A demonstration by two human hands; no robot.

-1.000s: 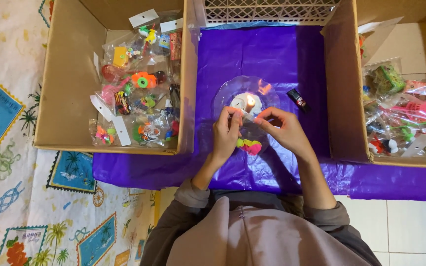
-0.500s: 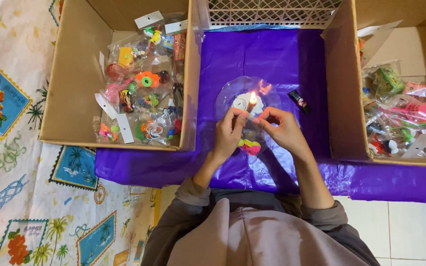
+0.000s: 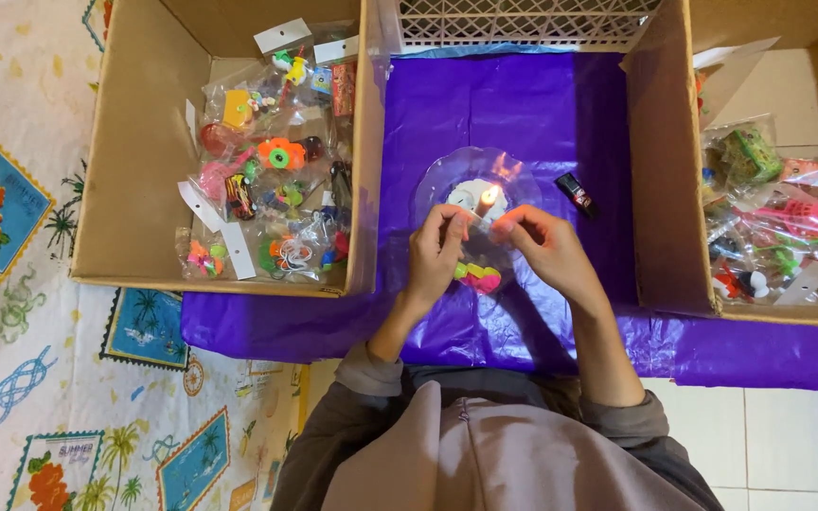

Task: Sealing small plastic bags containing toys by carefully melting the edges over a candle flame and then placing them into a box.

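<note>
Both hands meet over the glossy purple sheet (image 3: pixel 523 104): the left hand (image 3: pixel 435 252) and right hand (image 3: pixel 543 248) pinch the thin edge of a clear plastic packet (image 3: pixel 477 248) between fingertips, close by a lit candle (image 3: pixel 488 197). The candle stands in a round transparent dish (image 3: pixel 433 189). Corrugated cardboard boxes, left (image 3: pixel 139 142) and right (image 3: pixel 665 161), hold crinkly bagged toys.
</note>
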